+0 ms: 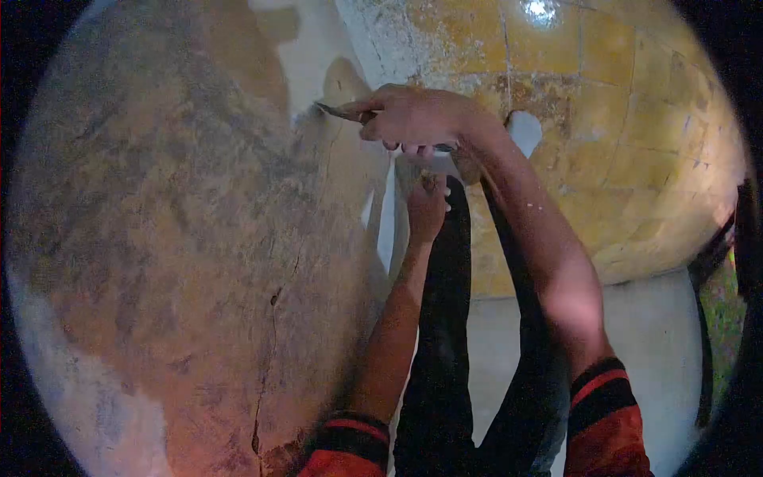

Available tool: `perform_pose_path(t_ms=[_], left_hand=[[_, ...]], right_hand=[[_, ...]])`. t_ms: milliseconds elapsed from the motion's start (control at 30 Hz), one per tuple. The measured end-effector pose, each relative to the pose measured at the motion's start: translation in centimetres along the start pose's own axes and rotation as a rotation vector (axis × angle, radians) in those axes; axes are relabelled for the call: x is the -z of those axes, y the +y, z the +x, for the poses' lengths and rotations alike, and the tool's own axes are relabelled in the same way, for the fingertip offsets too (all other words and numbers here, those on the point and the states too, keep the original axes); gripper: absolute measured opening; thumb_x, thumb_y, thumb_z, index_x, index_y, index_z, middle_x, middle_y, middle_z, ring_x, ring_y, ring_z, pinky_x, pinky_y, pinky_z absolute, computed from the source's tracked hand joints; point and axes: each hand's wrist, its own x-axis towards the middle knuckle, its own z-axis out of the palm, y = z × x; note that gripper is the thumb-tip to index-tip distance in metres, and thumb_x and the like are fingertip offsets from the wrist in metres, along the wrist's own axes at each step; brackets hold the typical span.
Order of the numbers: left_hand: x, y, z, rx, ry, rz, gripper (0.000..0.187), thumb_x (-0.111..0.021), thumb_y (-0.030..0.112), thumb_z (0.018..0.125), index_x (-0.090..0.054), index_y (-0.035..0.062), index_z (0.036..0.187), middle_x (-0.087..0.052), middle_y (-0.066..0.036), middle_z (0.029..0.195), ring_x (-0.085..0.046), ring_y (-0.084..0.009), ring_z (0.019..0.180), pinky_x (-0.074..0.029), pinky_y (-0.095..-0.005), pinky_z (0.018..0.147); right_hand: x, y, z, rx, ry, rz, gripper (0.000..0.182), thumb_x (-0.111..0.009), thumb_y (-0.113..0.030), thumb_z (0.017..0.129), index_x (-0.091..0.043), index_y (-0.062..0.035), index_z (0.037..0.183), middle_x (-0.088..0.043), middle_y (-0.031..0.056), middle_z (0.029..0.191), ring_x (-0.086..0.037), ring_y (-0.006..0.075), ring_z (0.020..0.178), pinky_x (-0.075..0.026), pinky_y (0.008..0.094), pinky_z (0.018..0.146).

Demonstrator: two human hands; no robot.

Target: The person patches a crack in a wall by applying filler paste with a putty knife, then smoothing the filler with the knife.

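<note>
My right hand (421,115) is closed around a scraper (340,113), whose dark, thin blade points left. The blade tip is at the wall (199,199), beside a pale patch (306,60) low on it; whether it touches cannot be made out. My left hand (427,207) is lower in view, in front of my dark trouser leg (449,262). Its fingers are curled, and what they hold, if anything, is too small and dim to name.
The wall fills the left side, brown and stained, with a long vertical crack (270,342) and a whitish area (103,413) at lower left. Yellow floor tiles (628,111) spread right, with white specks near the wall. A rounded white object (524,133) lies by my right forearm.
</note>
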Motion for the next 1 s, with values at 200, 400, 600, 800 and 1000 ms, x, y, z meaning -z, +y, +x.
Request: perform_pose_path(t_ms=[200,400,600,800,1000], left_hand=[[1.0,1.6,-0.4,0.123,-0.006,-0.084,0.037,-0.053,0.034,0.094,-0.058,-0.0018,0.098,-0.063,-0.009,0.077,-0.064,-0.0198,0.061,-0.051,-0.0328,0.055],[1.9,1.3,-0.1,0.035,-0.02,0.038,0.035,-0.055,0.032,0.092,-0.059,-0.0022,0.099,-0.064,-0.013,0.081,-0.063,-0.0181,0.062,-0.051,-0.031,0.051],[1.4,4.6,-0.5,0.247,0.088,-0.081,0.031,-0.054,0.028,0.093,-0.06,-0.0007,0.103,-0.063,-0.012,0.081,-0.063,-0.0184,0.062,-0.051,-0.0317,0.052],[1.6,6.2,-0.7,0.21,0.037,-0.038,0.031,-0.052,0.029,0.093,-0.057,-0.0003,0.102,-0.063,-0.011,0.082,-0.063,-0.0205,0.063,-0.051,-0.0314,0.052],[0.5,3.1,-0.7,-0.11,0.159,0.03,0.031,-0.056,0.03,0.092,-0.058,-0.0013,0.097,-0.063,-0.01,0.074,-0.06,-0.0195,0.055,-0.048,-0.0307,0.048]], right_hand=[[-1.3,1.5,2.9,0.119,0.01,-0.213,0.054,-0.049,-0.022,0.083,-0.049,-0.0094,0.135,-0.064,0.0162,0.084,-0.063,0.0251,0.073,-0.052,0.0363,0.069],[-1.0,0.6,1.0,-0.022,-0.05,0.041,0.055,-0.048,-0.025,0.083,-0.049,-0.0078,0.135,-0.062,0.0235,0.103,-0.06,0.0339,0.094,-0.046,0.0398,0.088],[-1.7,1.3,2.4,0.183,0.052,-0.192,0.055,-0.049,-0.024,0.083,-0.048,-0.0058,0.135,-0.065,0.0208,0.095,-0.063,0.0343,0.091,-0.049,0.0399,0.086],[-1.6,3.3,4.3,0.255,0.076,-0.018,0.054,-0.048,-0.022,0.084,-0.047,-0.0141,0.138,-0.057,0.0055,0.07,-0.053,0.0139,0.051,-0.049,0.0289,0.049],[-3.7,2.8,3.9,0.249,0.159,-0.206,0.054,-0.048,-0.022,0.084,-0.049,-0.0169,0.137,-0.058,0.0064,0.065,-0.055,0.0136,0.051,-0.045,0.029,0.042]])
